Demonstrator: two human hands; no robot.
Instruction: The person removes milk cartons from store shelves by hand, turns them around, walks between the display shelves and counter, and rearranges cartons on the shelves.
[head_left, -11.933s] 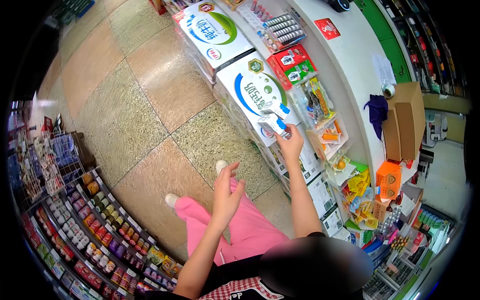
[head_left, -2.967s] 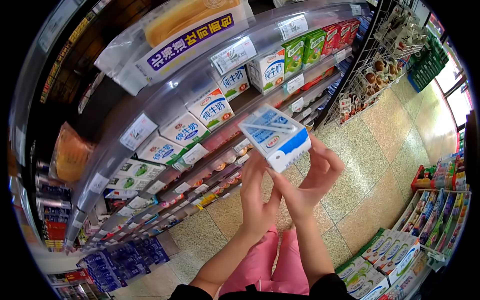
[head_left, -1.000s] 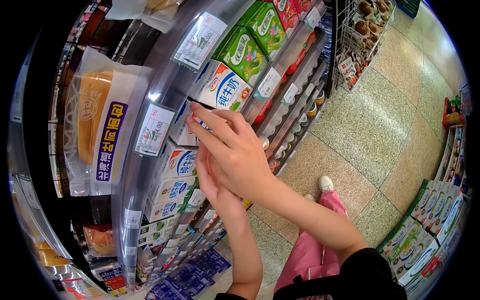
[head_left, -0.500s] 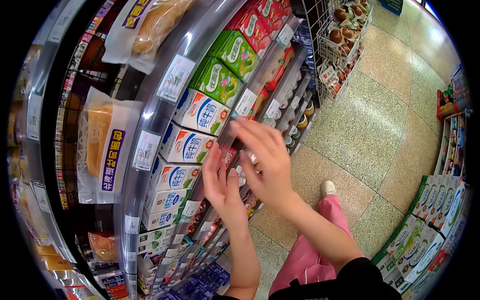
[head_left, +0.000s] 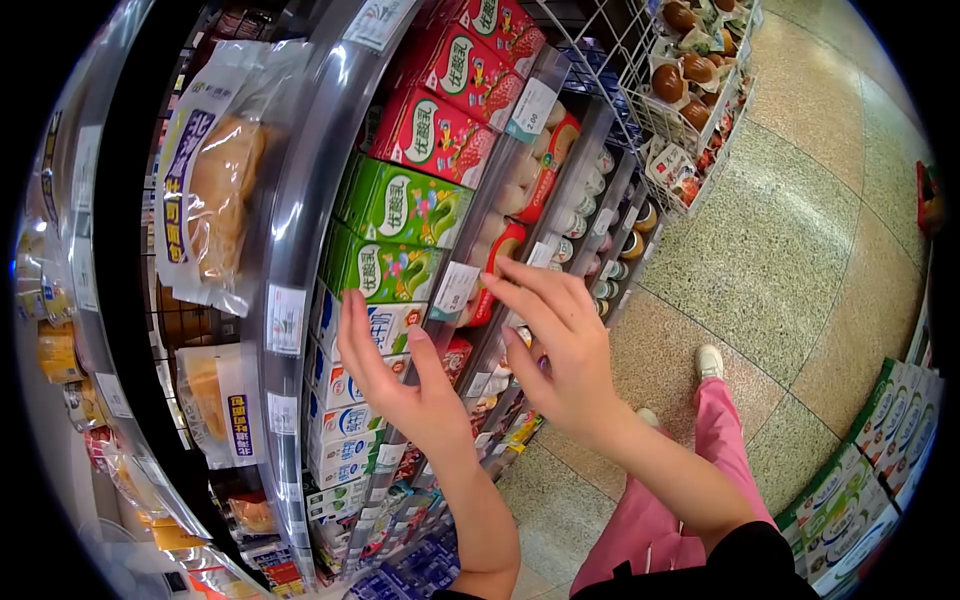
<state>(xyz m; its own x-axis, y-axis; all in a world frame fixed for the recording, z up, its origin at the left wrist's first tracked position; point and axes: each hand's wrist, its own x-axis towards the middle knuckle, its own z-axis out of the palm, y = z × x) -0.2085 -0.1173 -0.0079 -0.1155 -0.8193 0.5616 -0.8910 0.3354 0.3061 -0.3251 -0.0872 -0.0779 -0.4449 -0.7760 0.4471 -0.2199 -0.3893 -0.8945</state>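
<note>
Since the frame half a second earlier, both hands had moved off the front of the white milk cartons toward the green ones, and the view had shifted to show more red cartons at the far end. The white-and-blue box held three seconds earlier was in neither hand.

The left hand (head_left: 415,395) held its fingers together, thumb apart, before the white-and-blue paper milk carton (head_left: 396,325); contact could not be established. The right hand (head_left: 570,360) was loosely spread, gripping nothing, near the white paper price tag (head_left: 455,290).

The cartons stood on the left shelf, fronts toward the aisle, presumably for legibility, and grouped by colour. Green cartons (head_left: 408,207) and strawberry-printed red cartons (head_left: 440,138) read "优酸乳"; the white one showed "牛奶", partly covered. The tag read 2.00. Lettering on the clear-bagged bread loaf (head_left: 232,185), at left, was too distorted to certify.
</note>
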